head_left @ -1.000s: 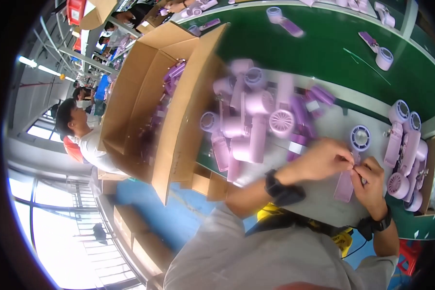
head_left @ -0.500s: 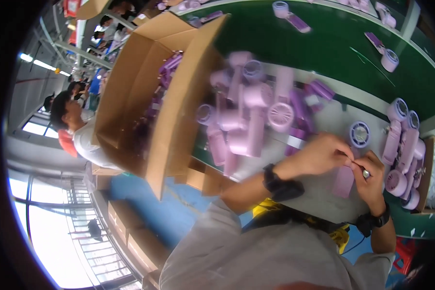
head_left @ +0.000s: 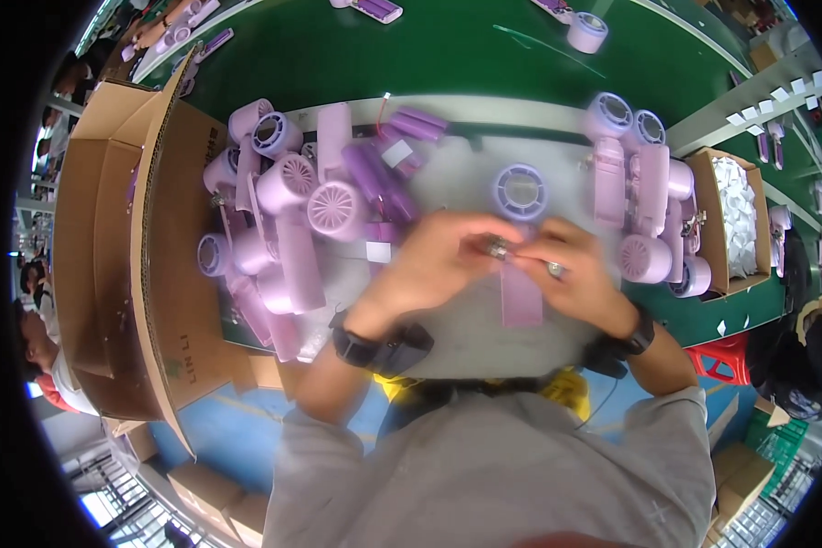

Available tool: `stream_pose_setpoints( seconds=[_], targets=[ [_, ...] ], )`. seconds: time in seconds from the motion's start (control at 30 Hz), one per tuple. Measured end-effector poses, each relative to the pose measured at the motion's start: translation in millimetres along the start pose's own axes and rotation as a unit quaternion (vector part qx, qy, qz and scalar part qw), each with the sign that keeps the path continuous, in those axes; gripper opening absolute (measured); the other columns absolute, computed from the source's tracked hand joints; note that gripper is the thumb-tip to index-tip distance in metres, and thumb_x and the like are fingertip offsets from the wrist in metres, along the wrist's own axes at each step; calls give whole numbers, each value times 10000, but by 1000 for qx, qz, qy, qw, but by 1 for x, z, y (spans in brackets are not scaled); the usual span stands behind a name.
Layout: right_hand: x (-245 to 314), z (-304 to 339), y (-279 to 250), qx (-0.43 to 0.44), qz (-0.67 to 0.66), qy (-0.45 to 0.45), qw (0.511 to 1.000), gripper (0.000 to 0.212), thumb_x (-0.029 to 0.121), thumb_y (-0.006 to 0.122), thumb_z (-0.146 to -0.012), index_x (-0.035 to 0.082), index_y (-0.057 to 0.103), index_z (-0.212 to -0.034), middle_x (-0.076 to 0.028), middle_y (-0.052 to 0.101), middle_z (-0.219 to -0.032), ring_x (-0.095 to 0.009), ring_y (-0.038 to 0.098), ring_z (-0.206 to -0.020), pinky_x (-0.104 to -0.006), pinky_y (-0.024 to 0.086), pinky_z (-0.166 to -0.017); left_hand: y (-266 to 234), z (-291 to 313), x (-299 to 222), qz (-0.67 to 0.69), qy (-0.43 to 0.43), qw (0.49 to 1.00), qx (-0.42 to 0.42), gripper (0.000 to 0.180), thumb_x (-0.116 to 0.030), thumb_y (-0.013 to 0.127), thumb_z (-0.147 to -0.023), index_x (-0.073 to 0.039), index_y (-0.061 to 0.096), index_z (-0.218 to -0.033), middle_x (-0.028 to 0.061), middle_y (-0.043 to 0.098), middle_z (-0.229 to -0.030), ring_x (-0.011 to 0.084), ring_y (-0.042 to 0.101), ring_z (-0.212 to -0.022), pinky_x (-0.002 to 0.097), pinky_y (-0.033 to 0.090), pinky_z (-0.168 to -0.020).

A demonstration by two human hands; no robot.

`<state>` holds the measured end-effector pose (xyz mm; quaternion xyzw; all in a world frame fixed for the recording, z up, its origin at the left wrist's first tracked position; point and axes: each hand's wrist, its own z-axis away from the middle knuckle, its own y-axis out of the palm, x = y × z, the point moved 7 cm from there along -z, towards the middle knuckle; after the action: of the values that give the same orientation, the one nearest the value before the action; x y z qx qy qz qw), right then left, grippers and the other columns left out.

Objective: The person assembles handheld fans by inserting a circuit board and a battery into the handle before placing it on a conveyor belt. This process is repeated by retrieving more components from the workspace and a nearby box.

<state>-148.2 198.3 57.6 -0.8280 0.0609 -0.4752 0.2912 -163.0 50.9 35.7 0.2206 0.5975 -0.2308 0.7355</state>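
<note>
A lilac handheld fan lies in front of me, with its round head (head_left: 521, 191) above my fingers and its flat handle (head_left: 521, 297) below them. My left hand (head_left: 437, 258) is closed in a pinch on a small shiny part (head_left: 498, 247) over the neck of the fan. From the other side my right hand (head_left: 571, 272) brings its closed thumb and fingertips against the same part. A ring shows on a finger of that hand. The part is tiny and partly covered by the fingers, so its exact kind is unclear.
Lilac fans (head_left: 288, 210) are heaped at my left, beside darker purple shells (head_left: 374, 183) and a tall cardboard box (head_left: 184, 265). More fans (head_left: 648, 192) stand at my right, next to a small box of white pieces (head_left: 738, 219). A green bench (head_left: 466, 55) runs behind.
The view has swung to the right, so the bench and box appear farther left. Both hands stay pinched together over the fan's neck, and the small shiny part now shows between them.
</note>
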Motion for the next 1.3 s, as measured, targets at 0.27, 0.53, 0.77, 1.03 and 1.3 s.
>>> stream_pose_setpoints(
  seconds=[0.27, 0.53, 0.77, 1.03, 1.3],
  targets=[
    [2, 2, 2, 28, -2, 7, 1000, 137, 38, 748, -791, 45, 715, -923, -85, 549, -753, -219, 527, -659, -326, 401, -559, 0, 2, -1, -22, -1, 1000, -3, 330, 123, 601, -869, 14, 633, -1179, 63, 651, -1111, 113, 615, -993, 270, 512, -889],
    [1, 1, 2, 29, -5, 18, 999, 120, 50, 750, -790, 35, 702, -898, -90, 546, -767, -231, 523, -658, -334, 403, -561, -4, 3, -7, -29, 18, 999, -15, 331, 116, 635, -850, 9, 638, -1163, 56, 682, -1026, 93, 633, -917, 247, 526, -840],
    [2, 1, 2, 30, 0, 10, 999, 96, 39, 741, -791, 24, 682, -865, -91, 539, -767, -237, 519, -653, -335, 402, -558, -8, 5, -11, -35, 36, 996, -68, 320, 111, 690, -814, 3, 648, -1112, 43, 687, -952, 91, 654, -877, 246, 545, -793],
    [2, 1, 1, 15, 1, -7, 1000, 90, 50, 736, -800, 21, 677, -861, -91, 537, -763, -234, 518, -644, -331, 399, -551, -10, 5, -10, -39, 43, 995, -79, 301, 98, 706, -806, 1, 657, -1086, 52, 691, -962, 96, 658, -879, 254, 556, -798],
    [-4, 4, -3, 0, 20, -14, 1000, 155, 33, 741, -773, 28, 653, -901, -82, 576, -766, -224, 582, -618, -341, 445, -506, -1, 3, -16, -121, 82, 985, -90, 336, 89, 661, -784, 9, 653, -1110, 68, 701, -995, 116, 668, -863, 272, 564, -799]
  ],
)
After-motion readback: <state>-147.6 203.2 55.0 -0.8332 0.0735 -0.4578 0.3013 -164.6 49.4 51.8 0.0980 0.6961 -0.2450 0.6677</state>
